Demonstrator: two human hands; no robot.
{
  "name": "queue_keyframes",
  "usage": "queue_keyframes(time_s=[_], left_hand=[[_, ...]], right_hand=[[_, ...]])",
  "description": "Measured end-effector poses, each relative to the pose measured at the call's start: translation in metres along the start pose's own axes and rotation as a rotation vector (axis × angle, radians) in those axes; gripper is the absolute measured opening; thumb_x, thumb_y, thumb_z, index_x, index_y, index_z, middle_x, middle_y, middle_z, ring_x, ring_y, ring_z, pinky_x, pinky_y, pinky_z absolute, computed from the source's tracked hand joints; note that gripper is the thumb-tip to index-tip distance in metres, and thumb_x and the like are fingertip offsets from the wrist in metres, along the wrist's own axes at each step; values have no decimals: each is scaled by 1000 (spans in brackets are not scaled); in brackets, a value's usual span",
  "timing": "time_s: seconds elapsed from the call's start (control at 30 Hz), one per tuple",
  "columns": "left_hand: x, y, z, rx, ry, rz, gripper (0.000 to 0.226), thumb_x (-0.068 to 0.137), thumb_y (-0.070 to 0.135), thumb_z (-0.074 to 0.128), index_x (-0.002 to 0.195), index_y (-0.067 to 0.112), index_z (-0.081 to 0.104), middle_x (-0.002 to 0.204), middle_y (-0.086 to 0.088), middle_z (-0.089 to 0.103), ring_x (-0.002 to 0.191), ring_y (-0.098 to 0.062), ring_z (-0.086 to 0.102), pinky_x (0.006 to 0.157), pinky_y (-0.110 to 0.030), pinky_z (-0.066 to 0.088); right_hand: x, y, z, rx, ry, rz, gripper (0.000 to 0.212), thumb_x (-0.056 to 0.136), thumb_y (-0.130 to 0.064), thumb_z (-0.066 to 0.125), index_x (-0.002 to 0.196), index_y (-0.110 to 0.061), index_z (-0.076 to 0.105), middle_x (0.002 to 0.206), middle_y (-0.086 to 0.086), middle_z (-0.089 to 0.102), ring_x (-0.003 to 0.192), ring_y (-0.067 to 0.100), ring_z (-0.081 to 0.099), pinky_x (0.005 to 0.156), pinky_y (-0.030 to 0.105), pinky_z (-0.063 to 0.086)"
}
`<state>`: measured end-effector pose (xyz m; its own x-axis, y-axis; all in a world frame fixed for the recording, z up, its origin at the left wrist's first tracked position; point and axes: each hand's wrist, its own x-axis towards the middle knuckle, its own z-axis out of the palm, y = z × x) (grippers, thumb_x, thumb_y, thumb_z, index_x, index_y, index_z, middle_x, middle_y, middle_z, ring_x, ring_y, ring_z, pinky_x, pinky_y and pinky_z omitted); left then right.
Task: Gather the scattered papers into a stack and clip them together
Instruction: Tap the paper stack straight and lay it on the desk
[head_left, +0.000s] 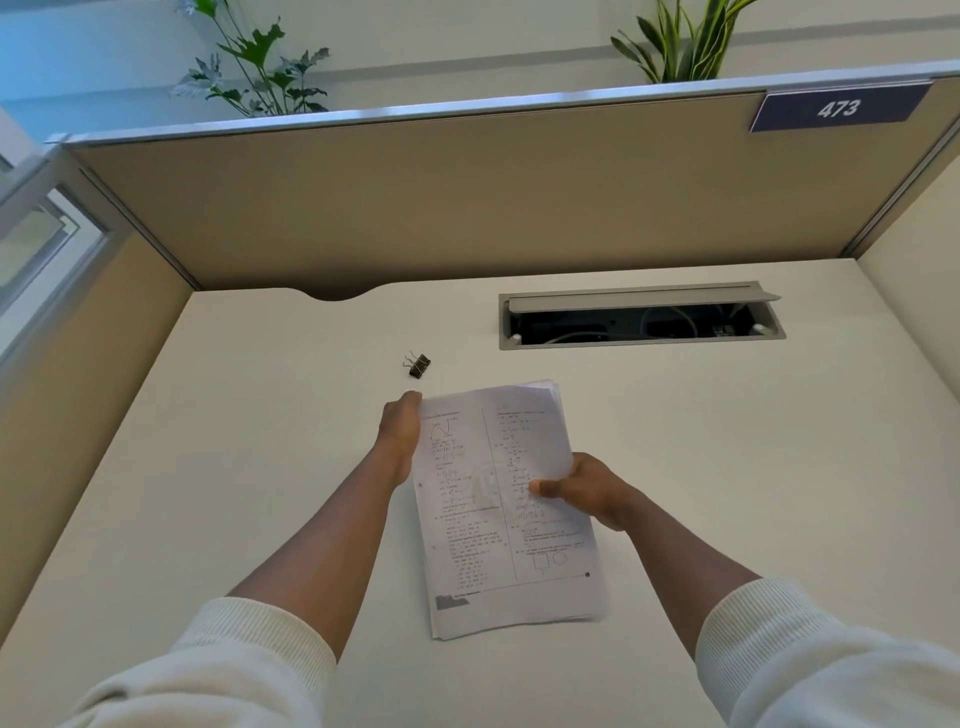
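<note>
A stack of printed papers (483, 525) is gathered in the middle of the white desk (234, 467), its far end slightly fanned. My left hand (401, 435) presses against the stack's upper left edge, fingers behind the sheets. My right hand (582, 488) grips the right edge, thumb on top of the top page. A small black binder clip (418, 365) lies on the desk just beyond my left hand, apart from the papers.
An open cable tray (641, 318) is recessed in the desk at the back right. Beige partition walls (467, 197) enclose the desk on three sides. Plants (260, 67) stand behind the back partition, and a sign (837, 108) reads 473.
</note>
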<state>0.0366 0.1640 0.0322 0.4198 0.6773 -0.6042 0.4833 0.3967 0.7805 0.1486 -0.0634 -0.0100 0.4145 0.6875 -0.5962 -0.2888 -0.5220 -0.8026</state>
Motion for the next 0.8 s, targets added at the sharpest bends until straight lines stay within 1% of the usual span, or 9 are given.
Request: queue_keyframes(time_s=[0.1,0.17,0.2,0.27,0.37,0.47,0.57,0.7,0.8], left_hand=[[1,3,1,28,46,-21,19,99,26,33,86,13,40,71,-1,41,58,-17,41,53,-25,30],[1,4,0,25,24,-17,33,101,40,33,85,15,48,76,-2,51,66,-19,51,59,-27,40],[4,3,-1,21,-18,-6,44,100,52,34,93,15,56,86,-3,60,77,-20,60,69,-31,48],[5,-4,-5,18,-133,3,59,93,69,37,111,19,64,106,-1,71,99,-20,67,88,-38,52],[1,-20,-14,110,-300,2,57,87,69,48,117,24,66,111,3,74,105,-17,69,90,-36,52],[-1,-39,-17,162,-416,-21,56,84,63,60,122,24,66,114,4,74,108,-18,69,97,-40,52],[-2,-48,-12,140,-448,-6,44,86,49,65,119,20,67,113,2,74,105,-19,70,94,-38,54],[-3,-48,-4,147,-424,73,40,88,37,68,122,16,65,111,1,74,99,-17,72,78,-29,59],[1,-50,-3,169,-394,88,40,91,36,66,124,16,63,115,-2,73,99,-18,72,77,-29,59]], right_hand=[[4,2,1,11,-4,12,37,79,-16,78,114,-10,68,109,6,73,97,24,71,85,39,58],[4,4,1,36,9,10,37,79,-16,78,114,-10,68,109,6,73,97,24,71,85,39,58],[4,4,-1,58,23,10,37,79,-16,78,113,-10,68,109,7,73,97,25,71,85,39,58],[5,6,-4,130,49,21,36,79,-14,78,113,-9,68,109,9,73,97,27,71,84,40,58],[6,6,-9,291,78,48,37,79,-7,77,114,-5,66,109,14,73,97,31,71,81,43,59],[10,4,-14,448,101,51,43,77,-2,77,119,-3,64,113,17,71,102,37,69,88,52,55],[14,2,-18,574,98,26,48,77,0,75,123,-4,62,118,17,69,108,39,66,94,57,51],[15,-4,-17,615,149,31,49,74,0,77,120,-5,63,114,16,71,105,40,67,91,59,52],[17,-7,-10,605,218,40,50,70,0,80,117,-6,64,109,16,72,101,39,68,87,58,54]])
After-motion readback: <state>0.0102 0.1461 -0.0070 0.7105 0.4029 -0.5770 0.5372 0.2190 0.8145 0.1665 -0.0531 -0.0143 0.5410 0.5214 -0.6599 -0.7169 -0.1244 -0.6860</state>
